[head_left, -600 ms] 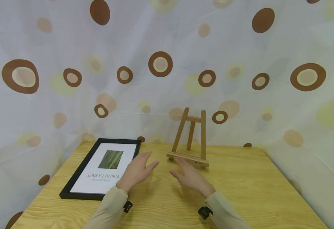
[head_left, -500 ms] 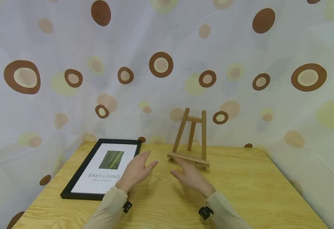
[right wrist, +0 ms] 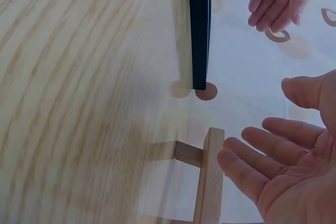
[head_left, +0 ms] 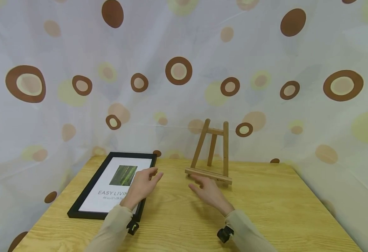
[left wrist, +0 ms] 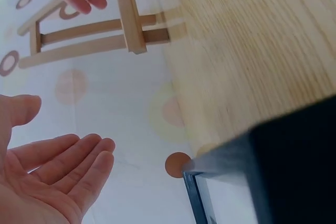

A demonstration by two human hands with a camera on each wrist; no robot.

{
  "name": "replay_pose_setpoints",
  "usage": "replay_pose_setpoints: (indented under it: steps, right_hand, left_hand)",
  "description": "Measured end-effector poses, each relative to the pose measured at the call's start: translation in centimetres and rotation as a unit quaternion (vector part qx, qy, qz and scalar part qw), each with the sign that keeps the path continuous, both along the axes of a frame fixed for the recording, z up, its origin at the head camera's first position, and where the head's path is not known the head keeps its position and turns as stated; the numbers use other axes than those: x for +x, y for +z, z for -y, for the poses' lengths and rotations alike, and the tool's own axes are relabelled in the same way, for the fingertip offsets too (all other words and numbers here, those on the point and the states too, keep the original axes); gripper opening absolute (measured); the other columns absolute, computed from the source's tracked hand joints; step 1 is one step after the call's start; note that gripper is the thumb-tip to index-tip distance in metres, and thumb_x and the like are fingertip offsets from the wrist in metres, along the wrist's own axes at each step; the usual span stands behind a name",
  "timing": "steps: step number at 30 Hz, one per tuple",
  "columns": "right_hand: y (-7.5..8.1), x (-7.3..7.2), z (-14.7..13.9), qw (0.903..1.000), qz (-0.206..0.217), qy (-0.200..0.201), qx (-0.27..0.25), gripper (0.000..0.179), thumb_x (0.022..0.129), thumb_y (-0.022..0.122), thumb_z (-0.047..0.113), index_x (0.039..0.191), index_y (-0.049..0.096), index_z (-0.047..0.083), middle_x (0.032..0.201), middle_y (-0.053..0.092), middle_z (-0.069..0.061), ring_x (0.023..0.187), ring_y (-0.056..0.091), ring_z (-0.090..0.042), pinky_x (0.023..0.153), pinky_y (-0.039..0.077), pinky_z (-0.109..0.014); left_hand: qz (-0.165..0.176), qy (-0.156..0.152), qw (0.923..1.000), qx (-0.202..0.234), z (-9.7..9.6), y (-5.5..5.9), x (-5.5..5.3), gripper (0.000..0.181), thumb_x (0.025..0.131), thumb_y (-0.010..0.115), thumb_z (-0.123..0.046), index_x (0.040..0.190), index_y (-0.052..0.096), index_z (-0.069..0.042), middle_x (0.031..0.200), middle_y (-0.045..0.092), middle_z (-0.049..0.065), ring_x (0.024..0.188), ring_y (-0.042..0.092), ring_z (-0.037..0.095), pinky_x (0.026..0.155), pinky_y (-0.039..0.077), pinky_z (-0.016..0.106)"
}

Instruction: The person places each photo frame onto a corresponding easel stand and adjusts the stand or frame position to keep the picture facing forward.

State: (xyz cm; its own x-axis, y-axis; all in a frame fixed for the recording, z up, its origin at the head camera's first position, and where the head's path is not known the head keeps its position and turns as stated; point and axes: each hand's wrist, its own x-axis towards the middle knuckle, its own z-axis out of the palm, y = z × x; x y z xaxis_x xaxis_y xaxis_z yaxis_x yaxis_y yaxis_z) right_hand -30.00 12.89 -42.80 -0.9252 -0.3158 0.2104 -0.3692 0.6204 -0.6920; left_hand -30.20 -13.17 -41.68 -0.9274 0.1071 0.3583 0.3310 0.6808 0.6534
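The wooden easel [head_left: 212, 150] stands toward the back of the table [head_left: 275, 206], with the right hand [head_left: 210, 192] just before its ledge, fingers loosely extended and thumb apart; whether they touch cannot be told. To its left the black picture frame [head_left: 116, 176] lies flat beneath the left hand [head_left: 141, 185], whose slightly bent fingers sit close together, thumb apart. Behind hangs a spotted sheet [head_left: 153, 38].
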Motion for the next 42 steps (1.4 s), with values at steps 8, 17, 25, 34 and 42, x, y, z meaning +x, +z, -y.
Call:
replay_pose_setpoints:
  steps: [8, 17, 25, 34, 42]
  right_hand:
    - [-0.5, -0.1, 0.6, 0.9992, 0.017, 0.013, -0.033, 0.043, 0.099, 0.059, 0.028, 0.135, 0.058, 0.005, 0.131, 0.063, -0.017, 0.114, 0.063, -0.034, 0.094, 0.053, -0.049]
    - [-1.4, -0.2, 1.1, 0.9906, 0.095, 0.042, -0.089, 0.041, 0.099, 0.059, 0.026, 0.132, 0.060, 0.001, 0.129, 0.064, -0.018, 0.111, 0.064, -0.033, 0.085, 0.058, -0.040]
    - [-1.3, -0.1, 1.5, 0.9583, 0.204, 0.072, -0.186, 0.049, 0.100, 0.057, 0.020, 0.136, 0.048, -0.012, 0.133, 0.055, -0.030, 0.113, 0.063, -0.039, 0.092, 0.056, -0.044]
    - [-1.7, -0.1, 2.5, 0.9495, 0.237, 0.058, -0.197, 0.051, 0.100, 0.056, 0.021, 0.136, 0.047, -0.014, 0.127, 0.060, -0.030, 0.108, 0.066, -0.037, 0.089, 0.057, -0.042]
    - [-2.2, -0.4, 4.1, 0.9363, 0.266, 0.056, -0.222, 0.049, 0.098, 0.059, 0.018, 0.134, 0.049, -0.014, 0.120, 0.065, -0.028, 0.104, 0.069, -0.032, 0.088, 0.058, -0.039]
  left_hand:
    - [0.028, 0.013, 0.9992, 0.025, 1.8, -0.2, 0.0, 0.041, 0.099, 0.059, -0.034, 0.126, 0.065, -0.004, 0.119, 0.069, 0.013, 0.107, 0.067, 0.029, 0.092, 0.055, 0.045]
    - [0.042, 0.026, 0.9986, 0.018, 4.3, -1.2, 0.4, 0.035, 0.098, 0.060, -0.034, 0.121, 0.069, -0.009, 0.115, 0.071, 0.009, 0.105, 0.067, 0.027, 0.088, 0.056, 0.045]
    - [0.053, 0.040, 0.9978, 0.003, 6.2, -1.0, 0.2, 0.034, 0.099, 0.058, -0.033, 0.119, 0.070, -0.008, 0.113, 0.072, 0.011, 0.104, 0.067, 0.028, 0.085, 0.057, 0.045]
    - [0.155, 0.034, 0.9792, 0.126, 9.1, -1.1, -0.2, 0.047, 0.100, 0.058, -0.034, 0.124, 0.063, 0.005, 0.112, 0.069, 0.023, 0.096, 0.070, 0.027, 0.083, 0.059, 0.036]
    - [0.200, 0.029, 0.9647, 0.169, 11.6, -1.0, -0.3, 0.049, 0.098, 0.060, -0.029, 0.128, 0.057, 0.009, 0.114, 0.068, 0.024, 0.100, 0.069, 0.029, 0.088, 0.058, 0.038]
